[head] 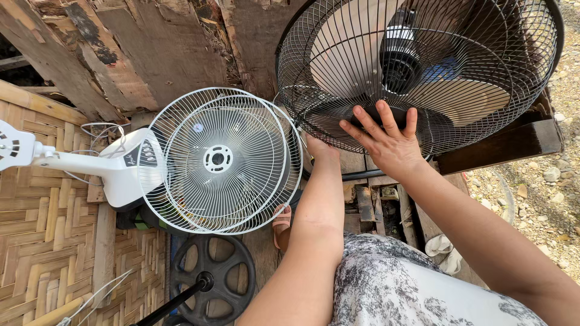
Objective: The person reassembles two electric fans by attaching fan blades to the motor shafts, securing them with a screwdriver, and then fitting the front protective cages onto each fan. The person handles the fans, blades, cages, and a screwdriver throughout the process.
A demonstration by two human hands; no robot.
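The right hand (386,142) lies flat with spread fingers against the lower rim of the black fan guard (417,72), pressing on the wires rather than closing around them, probably to keep the fan steady. The left hand (319,148) reaches up just left of it, to the bottom edge of the same guard; its fingers go behind the wires, so I cannot tell if it grips. Inside the black fan guard I see pale blades (350,54) around a dark hub. Left of the guard a white fan (220,160) lies on its side, its neck pointing away. Below and left of the guard, a round black base (212,279) rests on a woven bamboo floor (42,241). Behind the guard are old wooden boards (151,48); to its right, gravel ground (547,187).
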